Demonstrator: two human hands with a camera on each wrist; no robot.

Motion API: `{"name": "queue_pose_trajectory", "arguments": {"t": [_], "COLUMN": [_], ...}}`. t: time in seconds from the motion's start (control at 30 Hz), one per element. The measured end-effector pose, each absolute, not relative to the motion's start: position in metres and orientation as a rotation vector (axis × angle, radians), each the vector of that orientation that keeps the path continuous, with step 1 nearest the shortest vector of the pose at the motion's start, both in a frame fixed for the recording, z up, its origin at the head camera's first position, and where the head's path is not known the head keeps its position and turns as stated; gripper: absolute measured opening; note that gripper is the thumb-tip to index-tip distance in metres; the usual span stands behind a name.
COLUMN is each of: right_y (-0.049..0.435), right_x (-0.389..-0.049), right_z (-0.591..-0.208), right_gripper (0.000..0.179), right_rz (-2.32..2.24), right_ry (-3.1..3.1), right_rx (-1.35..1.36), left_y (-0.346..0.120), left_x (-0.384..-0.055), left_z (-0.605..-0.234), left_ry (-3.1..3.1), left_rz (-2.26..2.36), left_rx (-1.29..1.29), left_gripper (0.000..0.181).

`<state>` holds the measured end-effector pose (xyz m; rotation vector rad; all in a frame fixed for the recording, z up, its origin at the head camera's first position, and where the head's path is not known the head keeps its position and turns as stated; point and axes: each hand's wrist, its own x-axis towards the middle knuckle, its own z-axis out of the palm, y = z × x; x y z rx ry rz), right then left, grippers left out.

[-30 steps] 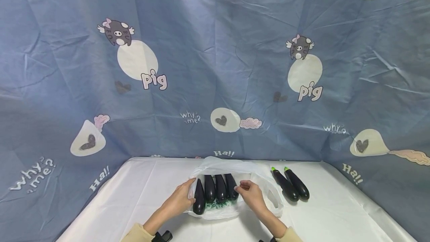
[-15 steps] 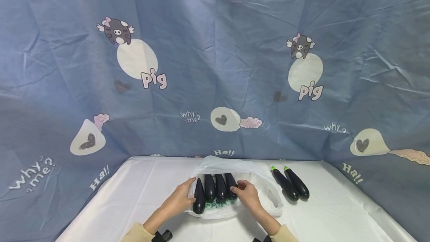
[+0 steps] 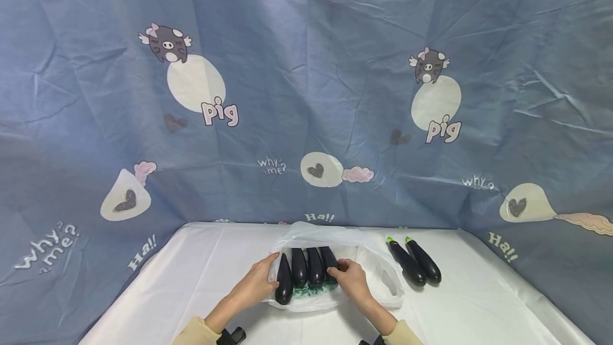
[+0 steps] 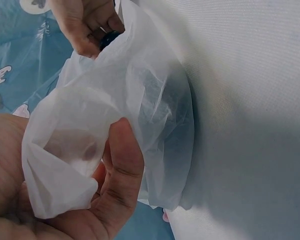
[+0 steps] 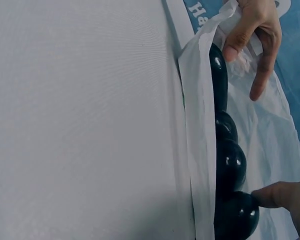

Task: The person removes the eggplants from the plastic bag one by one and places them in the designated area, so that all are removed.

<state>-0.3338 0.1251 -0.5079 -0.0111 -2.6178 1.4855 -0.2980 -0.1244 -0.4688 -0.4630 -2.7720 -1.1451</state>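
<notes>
A white plastic bag (image 3: 318, 305) with a green print lies with its mouth facing me, and several dark eggplants sit side by side in it. My left hand (image 3: 261, 281) grips the bag's left edge, thumb beside the leftmost eggplant (image 3: 284, 284). In the left wrist view the thin film of the bag (image 4: 65, 175) is caught between that hand's thumb and fingers. Reaching into the mouth, my right hand (image 3: 353, 280) holds the rightmost eggplant (image 3: 329, 260) in the bag, its thumb on top. The right wrist view shows this eggplant's rounded end (image 5: 240, 217) against a fingertip.
Two more eggplants (image 3: 407, 265) (image 3: 423, 262) with bright green stem ends lie on the white-covered table (image 3: 460, 302), right of the bag. Behind the table hangs a blue curtain (image 3: 268, 132) with pig prints.
My right hand has shifted a little left onto the rightmost eggplant in the bag and its fingers have closed on it. The left hand keeps its place on the bag's edge.
</notes>
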Motion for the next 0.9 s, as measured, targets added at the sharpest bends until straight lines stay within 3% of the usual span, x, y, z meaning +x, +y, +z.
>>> {"name": "queue_pose_trajectory", "arguments": {"t": [0.9], "right_y": [0.139], "right_x": [-0.318], "right_z": [-0.496], "right_gripper": [0.039], "right_rz": [1.516], "right_ry": [-2.584], "right_rx": [-0.099], "left_y": [-0.124], "left_x": [-0.298], "left_z": [-0.468], "left_ry": [-2.768], "left_rz": [-1.146], "left_rx": [-0.456], "left_gripper": [0.071]}}
